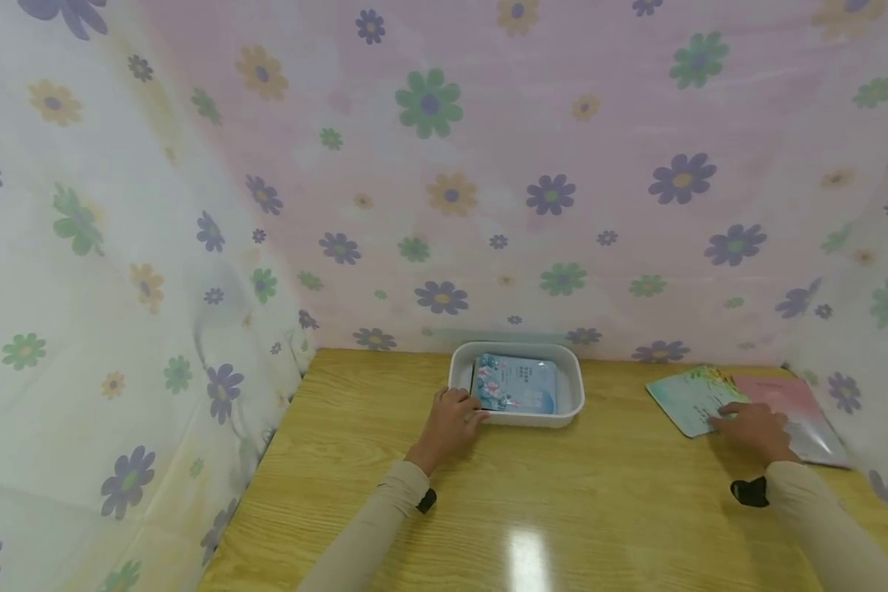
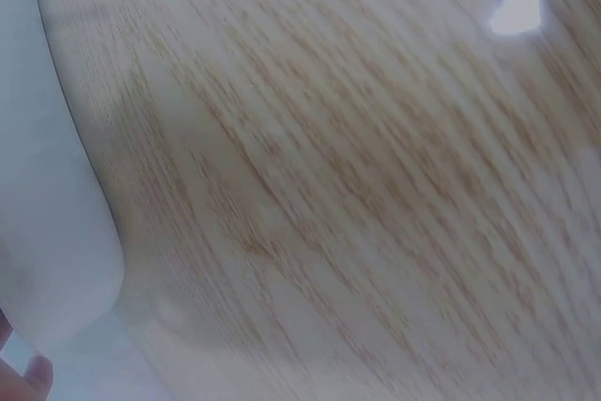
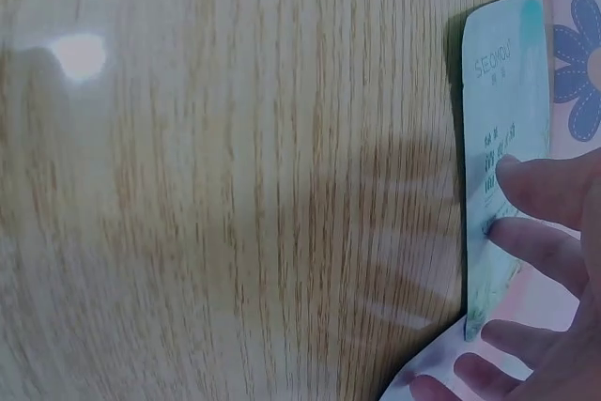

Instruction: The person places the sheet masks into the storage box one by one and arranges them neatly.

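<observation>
At its front left corner, a white plastic tray (image 1: pixel 575 382) is gripped by my left hand (image 1: pixel 450 421), its fingers over the rim. Inside the tray lie blue floral sheet mask packets (image 1: pixel 520 382). My right hand (image 1: pixel 755 427) rests its thumb and fingertips on a pale green sheet mask packet (image 1: pixel 681 401), seen edge-on to the right in the right wrist view. Under and beside that hand, a pink sheet mask packet (image 1: pixel 821 423) lies partly beneath the green one. In the left wrist view, only fingertips (image 2: pixel 38 377) show by the tray's wall.
The wood-grain table (image 1: pixel 607 501) carries the tray at its back middle and the loose packets at its back right. Flower-print cloth (image 1: pixel 488 148) hangs behind and at both sides. A bright light reflection (image 1: pixel 527 559) shows near the front.
</observation>
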### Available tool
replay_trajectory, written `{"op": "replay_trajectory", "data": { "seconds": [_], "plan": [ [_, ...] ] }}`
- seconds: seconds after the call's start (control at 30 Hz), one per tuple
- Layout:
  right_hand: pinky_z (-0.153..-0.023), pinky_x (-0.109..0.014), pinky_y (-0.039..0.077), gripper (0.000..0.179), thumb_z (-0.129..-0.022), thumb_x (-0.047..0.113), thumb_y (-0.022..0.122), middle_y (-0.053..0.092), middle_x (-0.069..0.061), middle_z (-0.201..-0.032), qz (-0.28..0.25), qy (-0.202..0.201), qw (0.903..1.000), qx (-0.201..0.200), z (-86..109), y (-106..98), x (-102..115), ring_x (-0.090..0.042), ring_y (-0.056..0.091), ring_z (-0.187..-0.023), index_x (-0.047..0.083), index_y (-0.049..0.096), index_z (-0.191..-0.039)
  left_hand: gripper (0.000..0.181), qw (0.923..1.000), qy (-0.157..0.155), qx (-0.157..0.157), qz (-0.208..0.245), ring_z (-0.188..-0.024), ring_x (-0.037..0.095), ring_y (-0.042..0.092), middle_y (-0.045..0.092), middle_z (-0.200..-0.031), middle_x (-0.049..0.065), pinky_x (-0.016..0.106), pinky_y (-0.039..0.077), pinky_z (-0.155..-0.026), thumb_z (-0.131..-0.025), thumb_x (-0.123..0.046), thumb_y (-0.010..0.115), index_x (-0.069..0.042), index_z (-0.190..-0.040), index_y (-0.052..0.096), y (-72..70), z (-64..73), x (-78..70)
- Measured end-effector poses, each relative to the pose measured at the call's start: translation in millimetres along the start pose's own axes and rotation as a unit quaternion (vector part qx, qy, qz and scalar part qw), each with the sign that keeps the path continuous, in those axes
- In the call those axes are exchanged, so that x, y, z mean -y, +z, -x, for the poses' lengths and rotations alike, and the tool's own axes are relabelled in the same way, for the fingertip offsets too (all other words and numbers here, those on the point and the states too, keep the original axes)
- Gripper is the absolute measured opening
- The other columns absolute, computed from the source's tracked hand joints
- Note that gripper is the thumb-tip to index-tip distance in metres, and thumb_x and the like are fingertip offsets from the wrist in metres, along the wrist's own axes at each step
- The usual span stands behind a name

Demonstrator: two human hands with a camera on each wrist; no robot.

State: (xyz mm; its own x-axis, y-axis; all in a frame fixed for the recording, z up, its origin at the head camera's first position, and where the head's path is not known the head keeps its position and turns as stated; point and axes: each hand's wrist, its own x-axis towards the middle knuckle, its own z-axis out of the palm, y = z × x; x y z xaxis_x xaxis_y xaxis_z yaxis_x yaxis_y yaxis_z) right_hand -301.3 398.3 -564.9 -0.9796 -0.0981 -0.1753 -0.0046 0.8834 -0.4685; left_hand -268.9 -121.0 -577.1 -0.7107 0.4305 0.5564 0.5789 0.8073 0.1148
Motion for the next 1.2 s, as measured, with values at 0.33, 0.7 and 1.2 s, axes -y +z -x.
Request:
{"op": "replay_trajectory", "data": {
  "seconds": [0.33, 0.7, 1.2],
  "plan": [
    [-0.073, -0.085, 0.013, 0.059, -0.089, 0.047, 0.058, 0.053, -0.037, -0.114, -0.007, 0.010, 0.9994, 0.033, 4.3, 2, 21, -0.068, 0.033, -0.104, -0.009, 0.060, -0.109, 0.019, 0.9990, 0.010, -0.042, 0.009, -0.079, 0.021, 0.058, 0.058, -0.079, 0.001, 0.055, 0.045, -0.087, -0.083, -0.032, 0.072, -0.013, -0.081, 0.068, -2.7, 0.4, 0.6],
    [-0.068, -0.056, 0.045, 0.037, -0.089, 0.016, 0.059, 0.059, -0.037, -0.095, -0.063, 0.001, 0.9905, -0.122, 18.5, 17, 23, -0.051, 0.056, -0.085, -0.019, 0.058, -0.101, 0.018, 0.9994, 0.005, -0.026, 0.021, -0.080, 0.022, 0.057, 0.057, -0.080, 0.002, 0.054, 0.044, -0.088, -0.085, -0.030, 0.071, -0.013, -0.082, 0.068, -6.9, -0.5, -1.3],
    [-0.098, -0.066, 0.017, 0.046, -0.081, 0.005, 0.057, 0.043, -0.044, -0.115, -0.239, 0.136, 0.9415, -0.194, 19.7, 36, 26, -0.059, 0.029, -0.114, -0.022, 0.046, -0.117, 0.018, 0.9994, 0.009, -0.028, 0.018, -0.080, 0.019, 0.056, 0.057, -0.081, -0.001, 0.052, 0.044, -0.088, -0.085, -0.033, 0.070, -0.015, -0.082, 0.068, 1.5, 1.6, -2.2]
  ]
}}
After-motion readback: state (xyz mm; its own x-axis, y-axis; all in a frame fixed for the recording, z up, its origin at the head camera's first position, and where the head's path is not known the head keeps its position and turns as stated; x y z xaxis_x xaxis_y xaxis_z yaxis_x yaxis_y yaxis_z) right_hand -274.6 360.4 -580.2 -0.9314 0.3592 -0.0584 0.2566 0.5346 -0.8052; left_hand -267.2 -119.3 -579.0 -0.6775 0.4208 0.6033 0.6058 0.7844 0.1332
